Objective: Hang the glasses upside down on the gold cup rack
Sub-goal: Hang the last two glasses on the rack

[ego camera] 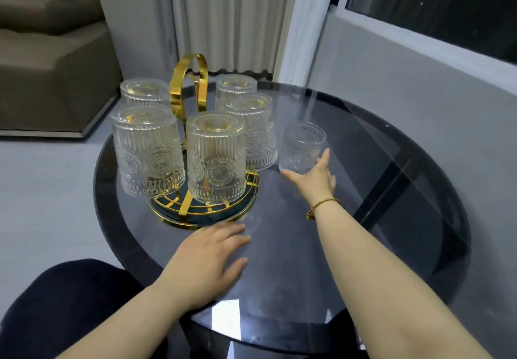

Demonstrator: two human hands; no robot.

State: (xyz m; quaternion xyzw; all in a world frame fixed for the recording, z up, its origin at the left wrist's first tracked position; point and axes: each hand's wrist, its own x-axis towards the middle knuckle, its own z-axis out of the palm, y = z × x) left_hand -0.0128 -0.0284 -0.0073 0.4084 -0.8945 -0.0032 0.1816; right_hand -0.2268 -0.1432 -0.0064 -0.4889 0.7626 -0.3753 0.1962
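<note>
Landmark: the rack [193, 140], standing left of centre on the table [419, 260].

Step in hand — taking up the last glass [302, 147], which stands mouth up on the table, just right of the rack. Grip it around the wall, below the rim. Lift it clear before turning it over, so that it does not strike the hung glass [253, 130] beside it. Invert it fully, then lower the mouth over a free prong. From this view a free prong cannot be made out; it is probably on the far right side. Steady the rack's base during loading.

Left hand [207, 263]: nearest the camera, in front of the rack. It lies palm down on the table, fingers spread and loose, holding nothing. The fingertips are near the rack's base but seem not to touch it.

Right hand [314, 179]: further off, to the right of the rack. It is open, thumb apart from fingers, reaching at the glass's foot. Contact looks likely but no grip is closed.

Five glasses hang inverted on the rack.
</note>
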